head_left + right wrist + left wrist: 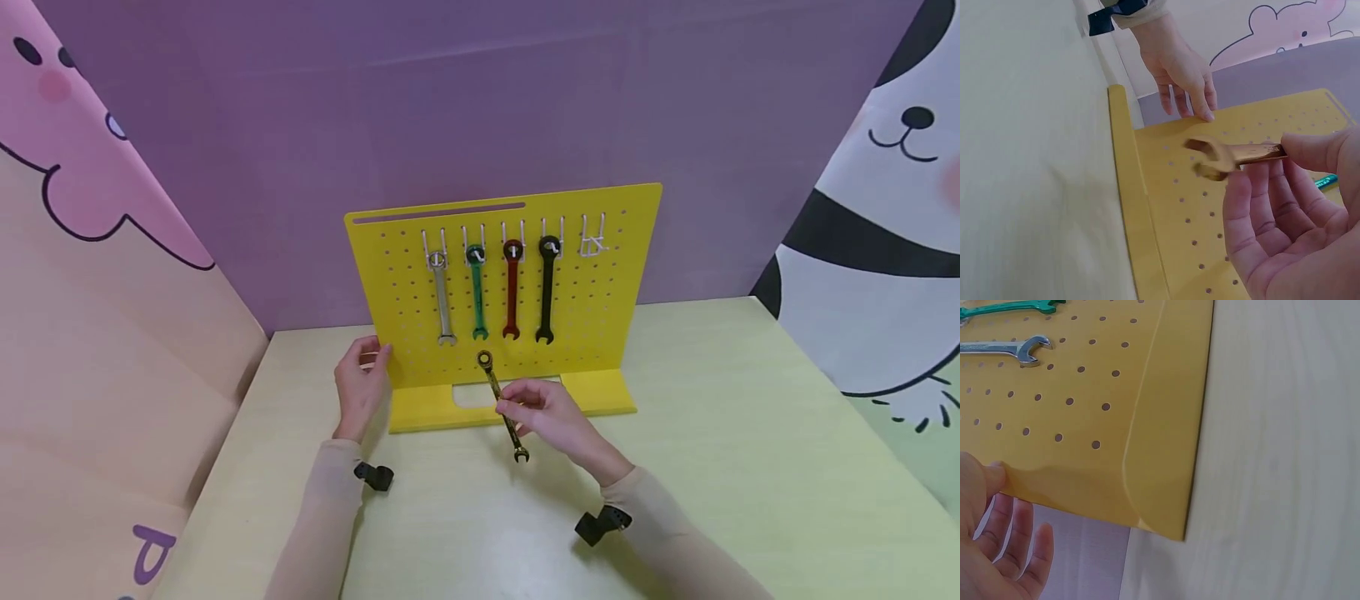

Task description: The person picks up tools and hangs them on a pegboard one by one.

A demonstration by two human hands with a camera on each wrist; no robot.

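My right hand (546,414) pinches a gold combination wrench (491,377) by its shank, in front of the yellow pegboard (405,367). The wrench's ring end points up towards the board and its open end down. In the right wrist view that open end (1213,159) juts out past the fingertips. At the board's left edge my left hand (362,385) holds on, thumb on the front face and fingers behind it. Four more wrenches hang from hooks: silver (443,304), green (477,300), red (512,292) and black (547,292).
White hooks (592,242) at the board's right end carry no wrench. The board's yellow foot (600,392) rests on the pale wooden table (720,433). Behind stands a purple wall (480,108), with cartoon-printed panels at both sides.
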